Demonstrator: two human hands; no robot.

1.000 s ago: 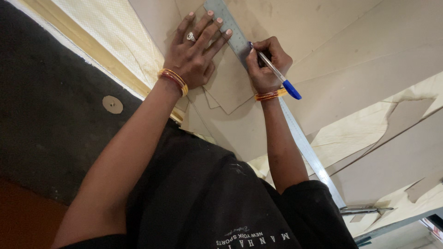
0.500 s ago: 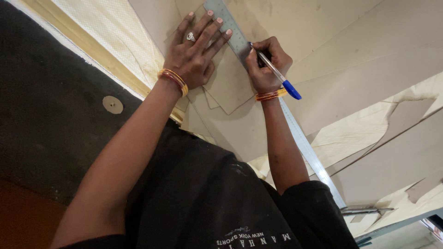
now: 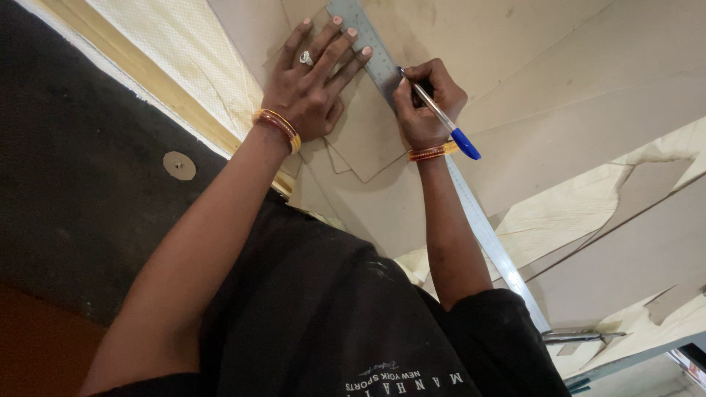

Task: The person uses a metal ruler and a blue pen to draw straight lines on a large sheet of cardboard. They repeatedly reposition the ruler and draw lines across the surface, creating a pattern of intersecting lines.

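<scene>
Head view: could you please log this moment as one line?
left hand: flat on ruler | right hand: holds blue pen, tip at ruler edge | surface: brown card

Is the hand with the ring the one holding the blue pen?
No, the ringed left hand lies flat, fingers spread on the metal ruler, while the right hand holds the blue pen.

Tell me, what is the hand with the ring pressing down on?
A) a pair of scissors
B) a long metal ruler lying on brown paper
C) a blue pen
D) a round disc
B: the left hand lies flat with its fingers spread across the metal ruler on the brown paper, while the right hand holds the blue pen against the ruler's edge.
</scene>
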